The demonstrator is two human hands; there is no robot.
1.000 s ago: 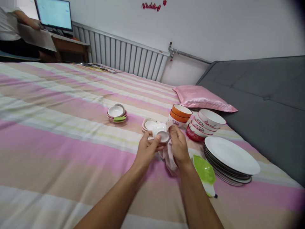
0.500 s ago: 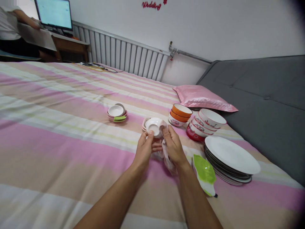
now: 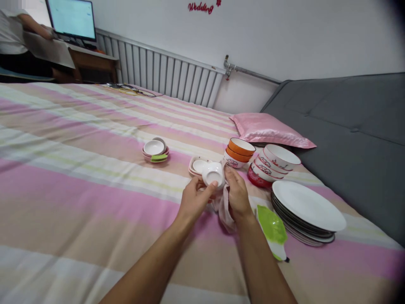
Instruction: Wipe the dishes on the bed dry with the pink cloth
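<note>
My left hand (image 3: 194,199) grips a small white dish (image 3: 213,174) by its near rim, thumb on top, holding it above the striped bedspread (image 3: 79,169). My right hand (image 3: 238,194) is closed on a pale pink cloth (image 3: 224,207) and presses it against the dish's right side; the cloth hangs down below my wrist. Just behind the dish lies a short stack of small pink-rimmed dishes (image 3: 198,165). A green leaf-shaped dish (image 3: 271,224) lies by my right forearm.
Stacked orange bowls (image 3: 239,152), red-patterned bowls (image 3: 274,164) and a stack of white plates (image 3: 306,211) sit at the right. Another pile of small dishes (image 3: 155,150) lies to the left. A pink pillow (image 3: 268,130) and grey sofa (image 3: 354,126) are behind. A person sits at a desk with a monitor (image 3: 72,19).
The small dish has been turned in my hands, from facing me half a second ago to tilted more downward, while the cloth hand shifted along its right side.
</note>
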